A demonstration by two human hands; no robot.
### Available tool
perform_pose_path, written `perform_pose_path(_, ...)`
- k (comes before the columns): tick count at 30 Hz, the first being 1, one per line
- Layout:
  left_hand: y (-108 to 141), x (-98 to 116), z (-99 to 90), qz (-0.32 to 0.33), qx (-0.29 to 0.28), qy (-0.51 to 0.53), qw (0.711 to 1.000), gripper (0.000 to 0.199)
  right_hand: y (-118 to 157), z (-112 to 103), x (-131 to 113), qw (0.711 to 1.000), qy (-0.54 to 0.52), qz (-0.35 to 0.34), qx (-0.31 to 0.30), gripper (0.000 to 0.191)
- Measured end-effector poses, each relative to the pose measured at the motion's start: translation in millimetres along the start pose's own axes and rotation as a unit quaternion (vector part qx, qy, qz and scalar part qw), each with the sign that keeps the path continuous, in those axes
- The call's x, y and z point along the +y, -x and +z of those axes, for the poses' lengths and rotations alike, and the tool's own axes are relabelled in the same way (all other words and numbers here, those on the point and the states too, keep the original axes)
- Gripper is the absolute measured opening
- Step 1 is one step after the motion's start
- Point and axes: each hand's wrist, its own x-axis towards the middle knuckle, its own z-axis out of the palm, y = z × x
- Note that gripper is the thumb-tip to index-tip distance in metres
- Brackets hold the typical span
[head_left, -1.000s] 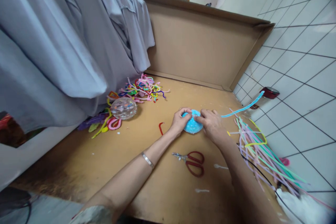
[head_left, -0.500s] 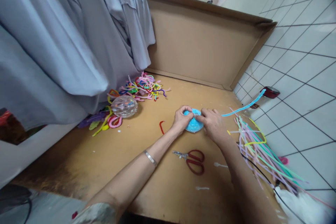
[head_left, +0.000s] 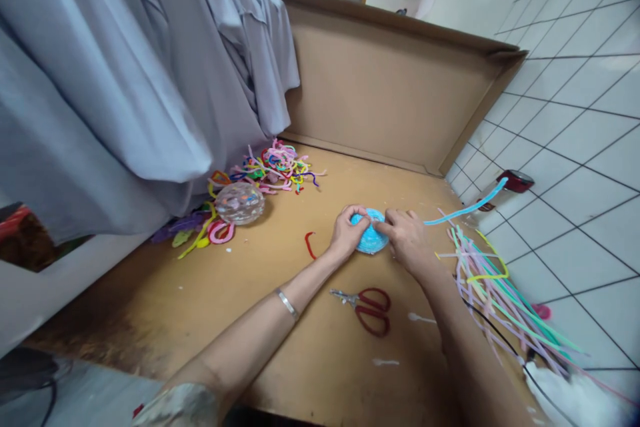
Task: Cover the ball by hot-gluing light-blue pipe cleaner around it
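Note:
A round blue disc (head_left: 371, 240) of coiled pipe cleaner is held between both hands above the table. My left hand (head_left: 349, 228) grips its left edge, fingers curled and thumb on top. On the right, my right hand (head_left: 404, 233) pinches the disc's upper right side with thumb and finger. A blue pipe cleaner (head_left: 465, 212) stretches out to the right from behind my right hand. Red-handled scissors (head_left: 364, 307) lie below the disc, and a short red piece (head_left: 310, 245) is left of my left hand.
Coloured pipe cleaners (head_left: 280, 163) are heaped at the back left by a clear round container (head_left: 241, 203). Long pastel strands (head_left: 493, 287) lie at right, near a red-topped object (head_left: 517, 181). Cardboard (head_left: 375, 87) stands behind; grey cloth (head_left: 150, 80) hangs left.
The view has shifted slightly. Both hands keep nearly the same hold on the blue disc, and nothing else has visibly moved.

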Motion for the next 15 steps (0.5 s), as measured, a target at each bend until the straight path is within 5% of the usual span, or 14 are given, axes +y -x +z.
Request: perform_pose_path(15, -3.3, 0.1, 0.7, -0.039, -0.008, 0.039, 0.998, 0.014, 3.9, 6.0, 10.4, 0.995, -0.094, 0.019, 0.03, 0.034)
